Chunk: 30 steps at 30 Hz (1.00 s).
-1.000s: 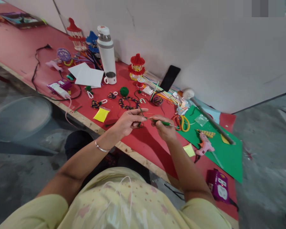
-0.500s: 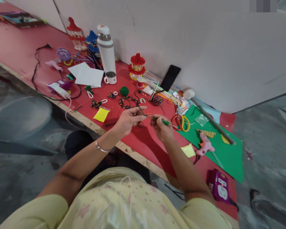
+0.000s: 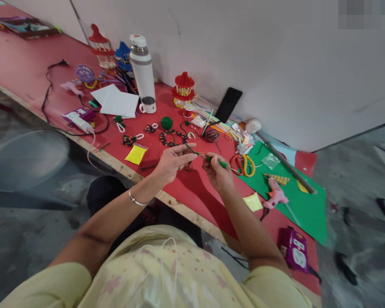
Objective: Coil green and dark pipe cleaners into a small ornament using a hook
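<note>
The left hand (image 3: 170, 165) is pinching green yarn (image 3: 195, 152) between thumb and fingers, over the middle of the red worktop (image 3: 192, 196). To its right, the right hand (image 3: 218, 172) is closing around a green-handled hook (image 3: 223, 164), its tip pointing left toward the yarn; whether it is catching a loop is too small to tell. A braided ring (image 3: 162, 138) is lying just beyond the left hand, and scissors (image 3: 244, 165) are resting right of the hook.

Dressed in pale-yellow short-sleeved fabric top (image 3: 192, 256), printed with pink stars (image 3: 220, 280) and small tan dots, crossed by thin white cord (image 3: 176, 256). Wearing slim silver-coloured bangle (image 3: 137, 199), dark trousers (image 3: 104, 194).
</note>
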Each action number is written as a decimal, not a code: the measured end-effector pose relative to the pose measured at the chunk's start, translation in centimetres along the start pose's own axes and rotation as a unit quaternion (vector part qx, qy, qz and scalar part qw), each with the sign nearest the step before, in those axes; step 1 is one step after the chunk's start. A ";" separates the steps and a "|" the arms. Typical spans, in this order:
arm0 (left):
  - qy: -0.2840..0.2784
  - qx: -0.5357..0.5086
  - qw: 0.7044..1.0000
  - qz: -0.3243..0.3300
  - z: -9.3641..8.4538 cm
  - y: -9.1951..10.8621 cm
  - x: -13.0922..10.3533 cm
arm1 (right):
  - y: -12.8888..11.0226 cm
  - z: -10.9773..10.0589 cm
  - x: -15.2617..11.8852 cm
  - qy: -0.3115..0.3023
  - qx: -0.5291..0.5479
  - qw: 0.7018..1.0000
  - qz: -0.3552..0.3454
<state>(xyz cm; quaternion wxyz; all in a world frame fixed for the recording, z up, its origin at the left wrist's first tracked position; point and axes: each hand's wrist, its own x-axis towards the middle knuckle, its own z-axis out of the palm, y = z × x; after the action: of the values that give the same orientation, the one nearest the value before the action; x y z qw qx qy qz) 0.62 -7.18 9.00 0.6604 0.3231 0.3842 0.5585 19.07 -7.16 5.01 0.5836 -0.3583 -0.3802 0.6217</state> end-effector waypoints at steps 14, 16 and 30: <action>0.000 -0.019 1.000 -0.013 0.0 0.5 -0.2 | -0.1 -0.3 0.2 -0.019 -0.005 1.000 -0.024; 0.001 -0.021 1.000 -0.020 0.0 0.7 -0.3 | 0.0 -0.5 0.3 -0.024 -0.017 0.999 -0.026; -0.052 0.021 0.993 -0.101 -1.1 1.6 0.2 | -3.6 -2.5 0.5 -0.191 -0.324 0.899 -0.226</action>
<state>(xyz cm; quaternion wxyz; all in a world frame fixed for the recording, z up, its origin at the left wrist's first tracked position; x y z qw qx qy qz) -1.09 -6.74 9.75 0.7255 0.3247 0.3915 0.4636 22.87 -6.38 7.07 0.4764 -0.3063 -0.7355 0.3719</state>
